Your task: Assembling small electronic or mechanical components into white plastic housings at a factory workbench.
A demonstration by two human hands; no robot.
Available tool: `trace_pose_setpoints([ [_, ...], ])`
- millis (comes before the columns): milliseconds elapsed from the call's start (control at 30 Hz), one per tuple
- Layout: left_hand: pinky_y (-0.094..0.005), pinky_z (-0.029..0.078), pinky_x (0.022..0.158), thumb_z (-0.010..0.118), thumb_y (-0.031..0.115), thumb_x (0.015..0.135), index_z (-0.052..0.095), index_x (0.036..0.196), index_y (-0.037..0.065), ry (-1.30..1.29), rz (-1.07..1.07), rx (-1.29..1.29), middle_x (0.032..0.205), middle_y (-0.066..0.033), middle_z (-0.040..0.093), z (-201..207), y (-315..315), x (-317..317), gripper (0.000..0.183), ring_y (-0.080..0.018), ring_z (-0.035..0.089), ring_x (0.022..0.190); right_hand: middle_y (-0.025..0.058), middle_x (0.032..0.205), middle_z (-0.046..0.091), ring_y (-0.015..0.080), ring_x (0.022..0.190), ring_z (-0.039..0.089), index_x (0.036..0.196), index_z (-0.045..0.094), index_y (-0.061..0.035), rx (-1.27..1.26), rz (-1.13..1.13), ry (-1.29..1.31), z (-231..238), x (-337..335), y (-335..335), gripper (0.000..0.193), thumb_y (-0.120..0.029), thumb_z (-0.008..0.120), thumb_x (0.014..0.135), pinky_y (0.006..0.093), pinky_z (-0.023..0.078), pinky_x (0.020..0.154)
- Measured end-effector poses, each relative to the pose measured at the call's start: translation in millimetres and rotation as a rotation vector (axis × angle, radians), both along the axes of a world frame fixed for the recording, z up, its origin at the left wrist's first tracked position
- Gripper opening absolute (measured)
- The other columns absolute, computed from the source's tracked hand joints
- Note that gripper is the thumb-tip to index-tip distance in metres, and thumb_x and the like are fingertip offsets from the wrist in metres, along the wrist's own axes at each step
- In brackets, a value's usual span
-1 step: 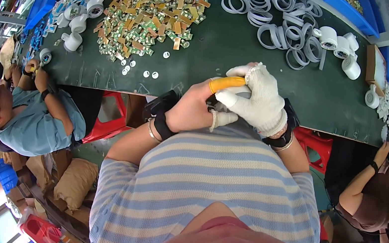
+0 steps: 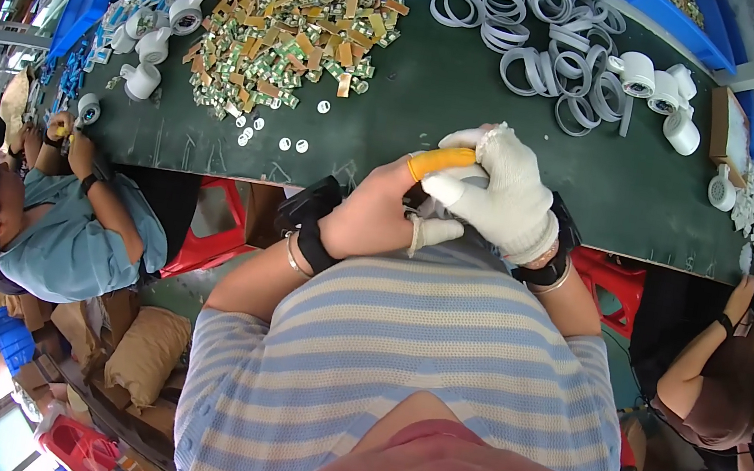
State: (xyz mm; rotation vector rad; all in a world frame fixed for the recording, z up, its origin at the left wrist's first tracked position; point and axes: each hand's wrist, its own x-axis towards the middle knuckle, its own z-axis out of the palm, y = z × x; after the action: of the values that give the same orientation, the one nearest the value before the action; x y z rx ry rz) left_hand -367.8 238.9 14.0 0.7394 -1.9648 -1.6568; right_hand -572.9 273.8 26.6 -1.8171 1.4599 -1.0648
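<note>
My left hand [image 2: 370, 215] is closed around a pale grey-white part [image 2: 470, 178], mostly hidden between my hands at the table's near edge. A yellow finger cover is on one of its fingers and a whitish cover on its thumb. Opposite it, my right hand [image 2: 505, 196], in a white knitted glove, grips the same part with bent fingers. The two hands meet at their fingertips, close in front of my striped top. What kind of part it is cannot be made out.
On the dark green table [image 2: 332, 146] lie a heap of small circuit boards [image 2: 295, 33], several white discs [image 2: 285, 144], grey rings [image 2: 519, 67] and white round-headed housings [image 2: 637, 75]. Co-workers sit left [image 2: 66, 228] and right [image 2: 717, 374]. Red stools [image 2: 213, 226] stand below.
</note>
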Motion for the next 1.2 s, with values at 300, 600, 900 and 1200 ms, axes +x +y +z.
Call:
trace_pose_setpoints([
  [300, -0.0429, 0.052, 0.060, 0.089, 0.042, 0.080, 0.061, 0.085, 0.000, -0.656, 0.421, -0.559, 0.064, -0.0139, 0.065, -45.8, -125.8, 71.6, 0.050, -0.0349, 0.067, 0.064, 0.0135, 0.082, 0.066, 0.0359, 0.081, 0.064, 0.090, 0.070, -0.0040, 0.007, -0.372, 0.400, -10.8, -71.3, -14.8, 0.033, -0.036, 0.079, 0.089, 0.0432, 0.052, 0.076],
  [600, -0.0340, 0.050, 0.058, 0.083, 0.026, 0.089, 0.062, 0.089, 0.001, -0.627, 0.432, -0.306, 0.068, -0.0102, 0.067, -33.0, -128.0, 77.2, 0.032, -0.0201, 0.066, 0.061, 0.0070, 0.121, 0.069, 0.0345, 0.122, 0.058, 0.097, 0.078, -0.0156, -0.130, -0.250, 0.598, -6.1, -34.7, 35.6, 0.025, -0.028, 0.085, 0.076, 0.0492, 0.047, 0.099],
  [900, -0.0222, 0.050, 0.062, 0.073, 0.006, 0.097, 0.068, 0.126, 0.009, 0.078, 0.390, 0.059, 0.101, 0.0008, 0.070, -26.4, -75.1, 16.7, 0.030, -0.0066, 0.063, 0.080, 0.0034, 0.129, 0.067, 0.0341, 0.133, 0.052, 0.090, 0.067, -0.0165, -0.340, -0.335, 0.594, -31.1, -41.6, 21.2, 0.017, -0.015, 0.080, 0.079, 0.0601, 0.033, 0.116],
  [1200, -0.0476, 0.054, 0.077, 0.072, 0.003, 0.085, 0.066, 0.103, -0.003, -0.593, 0.250, -0.899, 0.095, -0.0206, 0.065, -26.2, -75.4, -4.5, 0.020, -0.0398, 0.064, 0.090, 0.0036, 0.135, 0.063, 0.0356, 0.140, 0.046, 0.104, 0.072, -0.0182, -0.186, -0.295, 0.615, -3.8, -54.4, 45.7, 0.034, -0.023, 0.088, 0.073, 0.0598, 0.031, 0.118],
])
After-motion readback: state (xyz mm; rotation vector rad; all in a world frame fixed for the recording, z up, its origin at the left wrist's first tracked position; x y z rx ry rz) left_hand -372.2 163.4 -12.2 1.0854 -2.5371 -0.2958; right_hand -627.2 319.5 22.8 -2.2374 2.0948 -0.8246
